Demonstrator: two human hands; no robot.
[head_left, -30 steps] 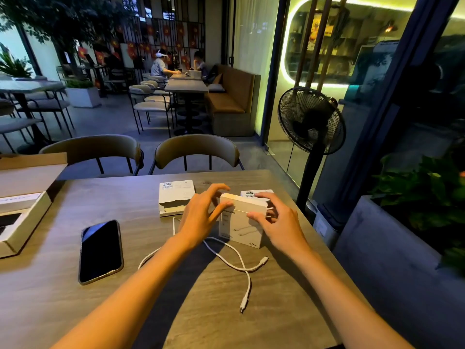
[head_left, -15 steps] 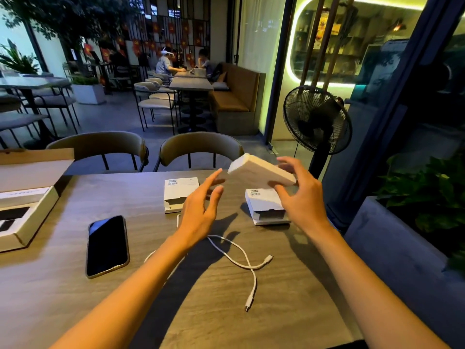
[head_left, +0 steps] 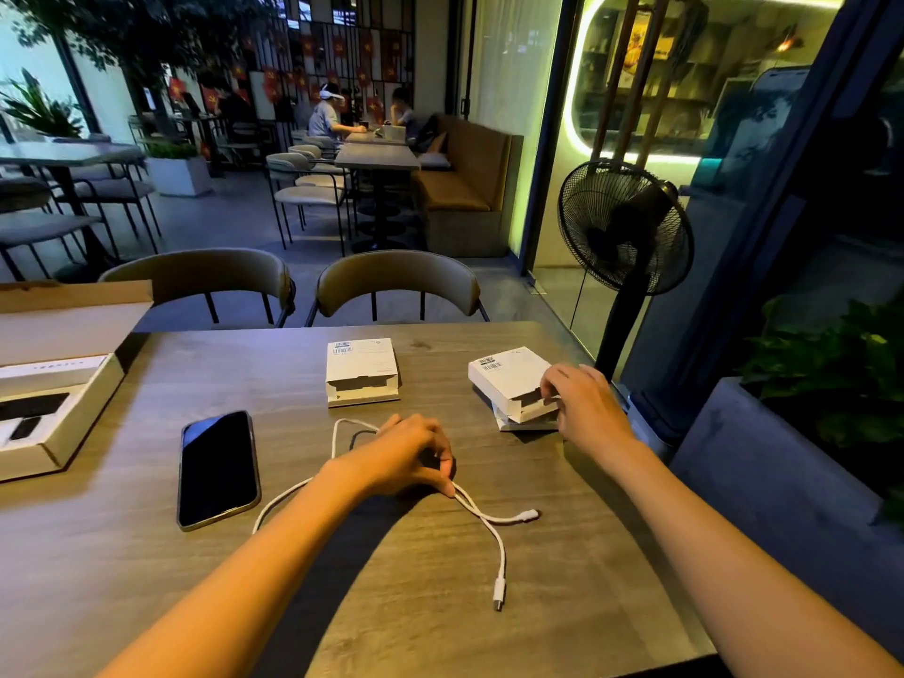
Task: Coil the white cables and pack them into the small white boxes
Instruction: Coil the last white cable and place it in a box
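A white cable (head_left: 489, 523) lies loose on the wooden table (head_left: 562, 604), both plug ends toward me. My left hand (head_left: 408, 455) pinches it near the middle, fingertips on the tabletop. One small white box (head_left: 361, 369) sits open-ended at the table's centre back. A second small white box (head_left: 508, 379) rests on top of another white box (head_left: 526, 425) at the right edge. My right hand (head_left: 584, 408) touches the stacked box at its open end, fingers curled on its flap.
A dark phone (head_left: 217, 469) lies face up left of the cable. A large open cardboard box (head_left: 54, 408) sits at the far left. Two chairs (head_left: 396, 286) stand behind the table. A standing fan (head_left: 626, 232) and planter are on the right.
My right hand has set the lifted small box down on the other box at the right. My left hand has dropped onto the cable and pinched it.
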